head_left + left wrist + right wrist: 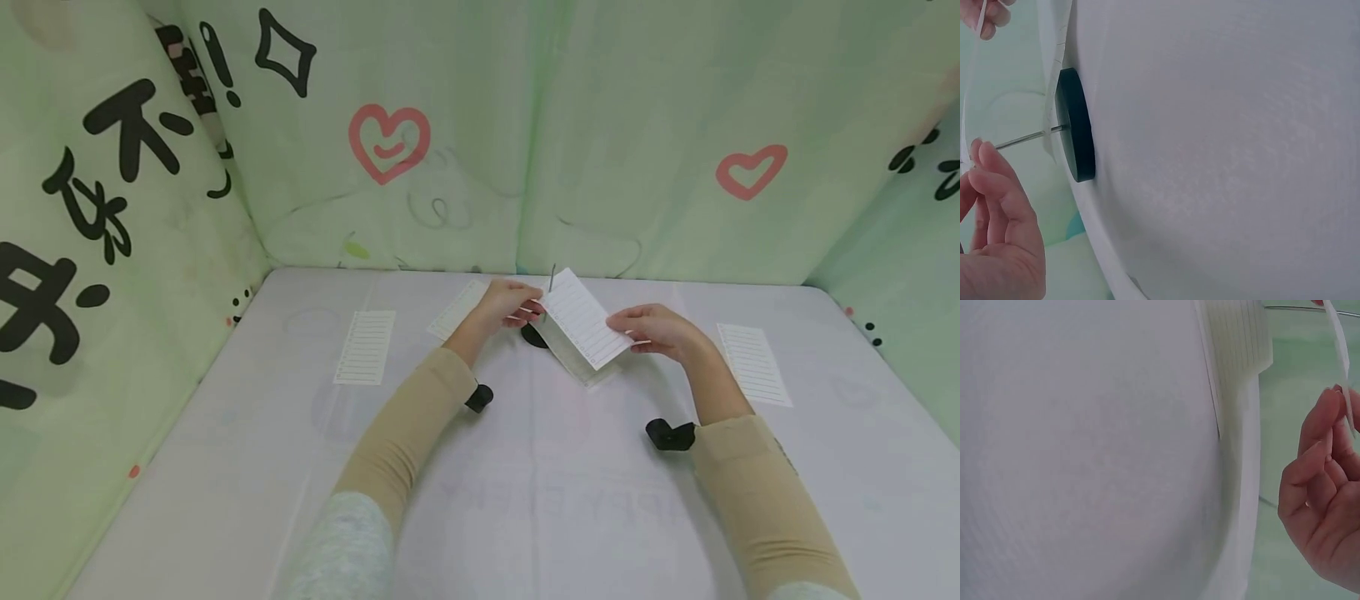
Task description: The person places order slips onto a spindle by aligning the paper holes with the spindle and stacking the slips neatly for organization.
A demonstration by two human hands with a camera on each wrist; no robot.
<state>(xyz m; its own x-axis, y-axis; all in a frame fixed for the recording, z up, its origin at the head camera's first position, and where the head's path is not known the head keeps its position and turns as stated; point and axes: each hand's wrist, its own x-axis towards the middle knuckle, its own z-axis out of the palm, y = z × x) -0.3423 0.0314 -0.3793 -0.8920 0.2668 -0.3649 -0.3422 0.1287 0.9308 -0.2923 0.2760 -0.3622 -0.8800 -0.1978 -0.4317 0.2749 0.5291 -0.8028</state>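
Fingers of the left hand (517, 304) and right hand (656, 327) pinch opposite edges of one lined card (585, 321), tilted beside the thin metal spike (553, 279); cannot tell whether it is pierced. Beneath it, a second sheet (573, 360) looks already threaded, near the dark round base (1075, 125); judged partway, this card not yet down. Spike and base serve as holder for that sheet, while three loose cards (365, 347) lie off it on the worktop (540, 517), two leftward, one rightward.
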